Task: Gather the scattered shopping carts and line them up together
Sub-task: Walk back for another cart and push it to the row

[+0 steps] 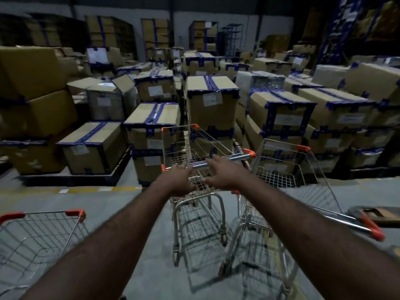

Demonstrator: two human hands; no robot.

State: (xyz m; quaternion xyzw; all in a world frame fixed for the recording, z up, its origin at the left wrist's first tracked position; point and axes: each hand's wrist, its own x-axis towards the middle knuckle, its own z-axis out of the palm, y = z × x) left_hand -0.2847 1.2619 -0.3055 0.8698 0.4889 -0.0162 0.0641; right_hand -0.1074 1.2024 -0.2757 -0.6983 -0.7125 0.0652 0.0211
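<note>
The person stretches both arms toward the middle shopping cart (173, 146), which stands on the grey floor (97, 202) with its basket pointing at the stacked cardboard boxes (212, 105). The left hand (179, 180) is at the left part of the cart's metal handle bar (233, 158). Its fingers are extended and touch the bar, and its thumb is spread below. The right hand (220, 172) is near the middle of the same bar, with its fingertips laid over it and the thumb apart underneath. Neither hand has wrapped around the bar.

A second shopping cart (279, 169) stands just beside the middle cart on its right, turned a little outward. A third shopping cart (36, 232) is well apart on the left, nearer to the person. Between the middle cart and the boxes a yellow floor line (91, 189) runs across.
</note>
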